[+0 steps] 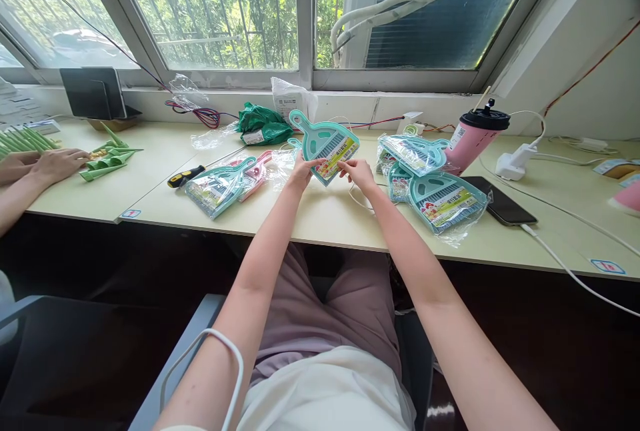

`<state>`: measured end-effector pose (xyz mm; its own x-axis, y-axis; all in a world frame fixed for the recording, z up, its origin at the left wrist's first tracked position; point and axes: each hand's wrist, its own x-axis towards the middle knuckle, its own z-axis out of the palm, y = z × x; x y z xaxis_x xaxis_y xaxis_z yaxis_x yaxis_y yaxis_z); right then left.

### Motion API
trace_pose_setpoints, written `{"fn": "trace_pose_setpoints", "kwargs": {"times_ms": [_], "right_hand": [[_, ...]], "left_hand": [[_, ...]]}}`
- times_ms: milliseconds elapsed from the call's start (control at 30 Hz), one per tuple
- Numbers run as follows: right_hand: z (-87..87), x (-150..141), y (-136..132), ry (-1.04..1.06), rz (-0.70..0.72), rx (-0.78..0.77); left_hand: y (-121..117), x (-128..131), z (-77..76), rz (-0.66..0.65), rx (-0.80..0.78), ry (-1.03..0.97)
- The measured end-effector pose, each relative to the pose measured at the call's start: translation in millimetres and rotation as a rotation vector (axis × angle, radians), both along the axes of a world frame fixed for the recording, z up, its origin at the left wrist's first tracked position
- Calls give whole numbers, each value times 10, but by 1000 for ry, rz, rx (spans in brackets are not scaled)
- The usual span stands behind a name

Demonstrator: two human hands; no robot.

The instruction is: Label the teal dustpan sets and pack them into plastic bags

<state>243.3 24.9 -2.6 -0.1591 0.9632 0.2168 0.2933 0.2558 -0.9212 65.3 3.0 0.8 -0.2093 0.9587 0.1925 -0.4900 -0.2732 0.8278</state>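
Pinched a mint-green dustpan (311, 146) above the table (335, 234), with left hand (300, 174) at its left edge, right hand (361, 174) lower right. Looked fan-shaped, with a yellow-and-white label (339, 153). Pointed handle-first up-left, slanting lengthwise down to the right.

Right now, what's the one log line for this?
left hand: holding teal dustpan; right hand: fingers at its edge; pink cup: on table

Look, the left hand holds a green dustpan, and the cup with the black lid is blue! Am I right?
Almost: the cup is pink, not blue, as the head view shows. The left hand does hold a green dustpan, and the lid is black.
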Motion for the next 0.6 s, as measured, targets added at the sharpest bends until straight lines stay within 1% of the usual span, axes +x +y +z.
{"fn": "trace_pose_setpoints", "kwargs": {"times_ms": [67, 167, 267, 333, 467, 533, 600], "right_hand": [[-6, -1, 14, 28, 8, -11], [4, 3, 35, 145, 36, -47], [49, 5, 25, 273, 81, -76], [93, 1, -8, 315, 124, -78], [196, -29, -121, 349, 209, 3], [243, -50, -180, 365, 233, 50], [273, -74, -226, 349, 244, 54]], "left_hand": [[-1, -2, 2, -5, -3, 0], [-11, -4, 15, -23, -27, -50], [-27, -7, 38, -12, -55, -116], [-37, -9, 56, 8, -68, -135], [-36, -16, 67, 29, -90, -121], [-10, -17, 50, 29, -101, -100], [31, -14, 20, 27, -111, -74]]}}
